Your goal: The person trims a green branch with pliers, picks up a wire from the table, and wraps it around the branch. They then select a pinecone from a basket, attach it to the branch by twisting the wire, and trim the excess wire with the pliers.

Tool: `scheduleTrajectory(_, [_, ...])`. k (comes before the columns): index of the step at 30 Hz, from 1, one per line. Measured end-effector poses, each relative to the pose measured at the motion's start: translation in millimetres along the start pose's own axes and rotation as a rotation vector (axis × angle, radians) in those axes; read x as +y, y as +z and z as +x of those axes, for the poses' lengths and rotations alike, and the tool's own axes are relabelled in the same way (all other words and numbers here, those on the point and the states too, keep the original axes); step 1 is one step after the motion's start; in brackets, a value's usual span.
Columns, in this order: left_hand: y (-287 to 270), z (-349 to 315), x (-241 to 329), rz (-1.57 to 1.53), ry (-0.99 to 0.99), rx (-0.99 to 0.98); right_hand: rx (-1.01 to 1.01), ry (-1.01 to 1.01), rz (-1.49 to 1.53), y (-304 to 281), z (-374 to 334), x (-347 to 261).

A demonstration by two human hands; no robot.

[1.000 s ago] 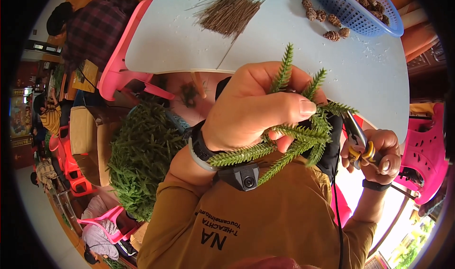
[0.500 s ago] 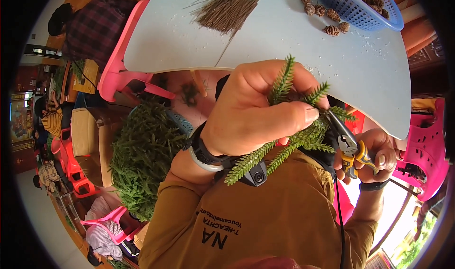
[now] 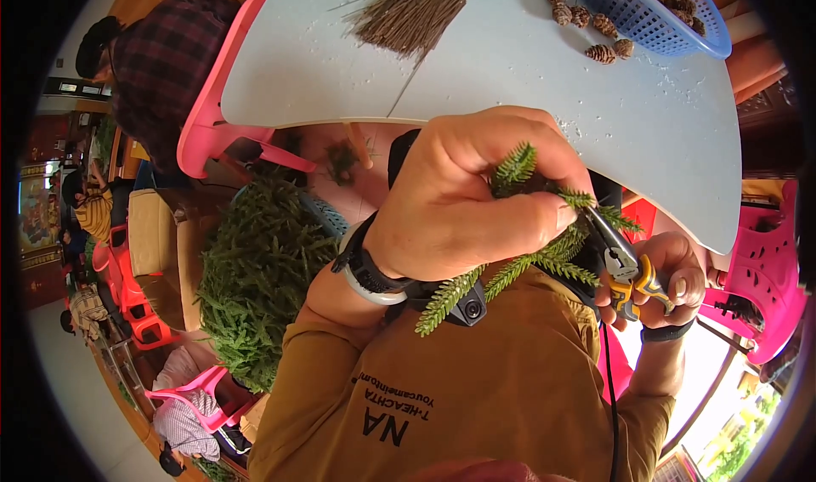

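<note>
Near: 2 hands, 1 pliers, 1 green sprig, branches partly hidden so no firm count. Left hand (image 3: 480,201) is closed on the green sprig (image 3: 557,252), thumb pressed against curled index finger, back of hand facing up; branch tips stick out above the thumb, to its right and below the palm. Right hand (image 3: 676,278) sits right of and slightly lower than the left, fingers wrapped around the yellow-and-black handles of the pliers (image 3: 623,265), nose angled up-left to the sprig just beside the left thumb tip. Can't tell if the nose is clamped on a stem. Left forearm comes in from lower left, right forearm from lower right, both elbows bent. Wrists: 2 bands on the left, one black, one pale; 1 dark band on the right. 1 small black camera (image 3: 467,308) just below the left hand. Left of the left hand: 1 big heap of green sprigs (image 3: 268,278), too many to count. Beyond both hands: 1 pale table (image 3: 510,82) with 1 pile of thin brown sticks (image 3: 412,14), uncountable, plus 6 loose pine cones (image 3: 600,53) near 1 blue basket (image 3: 633,23) holding more cones.
</note>
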State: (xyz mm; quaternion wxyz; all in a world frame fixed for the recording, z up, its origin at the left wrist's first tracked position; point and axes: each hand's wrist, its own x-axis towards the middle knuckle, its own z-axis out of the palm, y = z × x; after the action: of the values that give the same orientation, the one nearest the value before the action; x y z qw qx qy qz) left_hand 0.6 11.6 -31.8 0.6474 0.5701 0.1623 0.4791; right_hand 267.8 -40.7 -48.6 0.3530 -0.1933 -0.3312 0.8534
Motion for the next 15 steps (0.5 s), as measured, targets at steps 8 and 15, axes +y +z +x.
scheduleTrajectory(8, [1.4,1.2,4.2,-0.035,-0.189,0.050,0.114,-0.177,-0.067,1.1,-5.2,5.0])
scheduleTrajectory(15, [10.1,-3.0,7.1,0.001,-0.207,0.223,0.359,-0.327,-0.442,20.1,-1.7,6.2])
